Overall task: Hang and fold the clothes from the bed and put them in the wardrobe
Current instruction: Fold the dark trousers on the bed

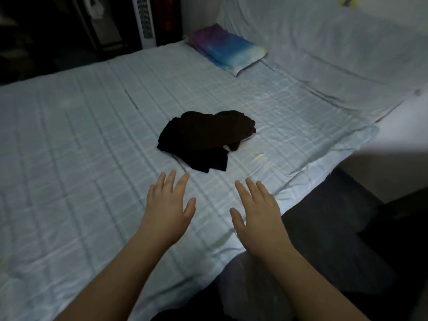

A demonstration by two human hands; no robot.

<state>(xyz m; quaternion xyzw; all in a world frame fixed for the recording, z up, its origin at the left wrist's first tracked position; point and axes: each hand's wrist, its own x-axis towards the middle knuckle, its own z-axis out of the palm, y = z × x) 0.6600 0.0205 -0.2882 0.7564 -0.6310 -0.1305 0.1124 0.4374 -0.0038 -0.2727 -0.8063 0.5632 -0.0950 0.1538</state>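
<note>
Head view: dark clothes (pixel 203 140) lie mid-bed (pixel 69 135), just beyond both hands; left hand (pixel 168 207) sits nearer than right hand (pixel 256 212), fingers straight, empty.

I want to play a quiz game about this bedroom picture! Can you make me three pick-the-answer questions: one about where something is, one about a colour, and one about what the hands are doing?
1. Where is the pillow?
A) far end of the bed
B) floor
C) under the hands

2. What colour is the clothes pile?
A) white
B) dark
C) yellow

3. The left hand and right hand are:
A) gripping clothes
B) making fists
C) open, empty

Answers: 1 A, it lies by the headboard end; 2 B, the pile looks black-brown; 3 C, fingers are straight, short of the pile.
</note>
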